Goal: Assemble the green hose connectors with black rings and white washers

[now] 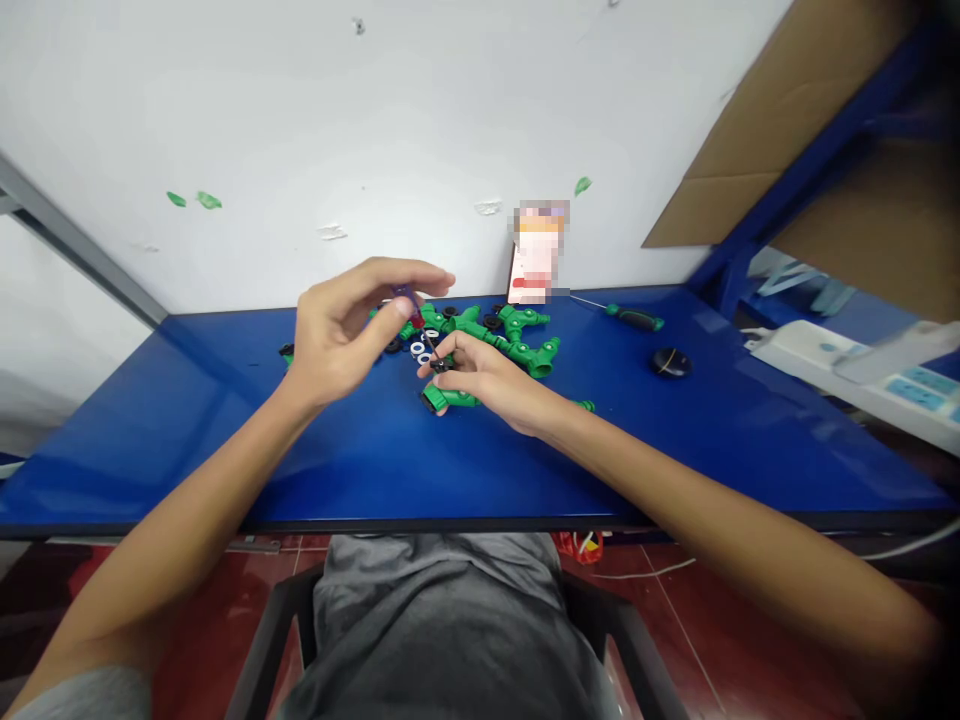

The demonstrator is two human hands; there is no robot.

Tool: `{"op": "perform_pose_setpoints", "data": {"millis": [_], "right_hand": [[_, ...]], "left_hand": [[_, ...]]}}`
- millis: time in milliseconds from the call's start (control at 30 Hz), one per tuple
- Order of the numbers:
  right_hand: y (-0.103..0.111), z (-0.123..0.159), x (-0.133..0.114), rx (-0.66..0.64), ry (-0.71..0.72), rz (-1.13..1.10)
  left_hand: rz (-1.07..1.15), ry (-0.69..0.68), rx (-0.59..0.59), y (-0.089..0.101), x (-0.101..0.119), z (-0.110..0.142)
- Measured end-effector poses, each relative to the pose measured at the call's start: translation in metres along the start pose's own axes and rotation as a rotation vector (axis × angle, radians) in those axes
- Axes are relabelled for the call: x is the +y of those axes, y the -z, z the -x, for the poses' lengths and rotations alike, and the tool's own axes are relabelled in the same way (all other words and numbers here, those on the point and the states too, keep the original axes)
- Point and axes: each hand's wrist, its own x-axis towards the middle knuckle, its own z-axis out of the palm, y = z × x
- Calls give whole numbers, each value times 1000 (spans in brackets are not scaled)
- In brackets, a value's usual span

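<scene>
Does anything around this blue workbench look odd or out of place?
Yes: the white wall behind the blue table has green marks on it, and pale scuffs. They stand out on the plain paint, and the green resembles the green plastic pipe fittings on the table.

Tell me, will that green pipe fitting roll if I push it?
The green pipe fitting probably won't roll far, because its side branches stick out. Its open end suggests hollow plastic, so it's likely light for its size. It looks stiff, not bendy, and its shiny skin may feel slippery.
</scene>
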Motion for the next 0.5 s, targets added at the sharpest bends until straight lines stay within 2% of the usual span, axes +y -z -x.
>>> {"op": "perform_pose_setpoints", "data": {"millis": [167,367,500], "right_hand": [[0,-1,3,1,-1,3],[1,-2,4,9,-8,13],[-1,-1,3,14,-16,14]], "left_hand": [[-29,-50,57,0,-3,0],[-39,-16,-32,2,2,-1],[-40,-40,68,-1,-1,-3]]}}
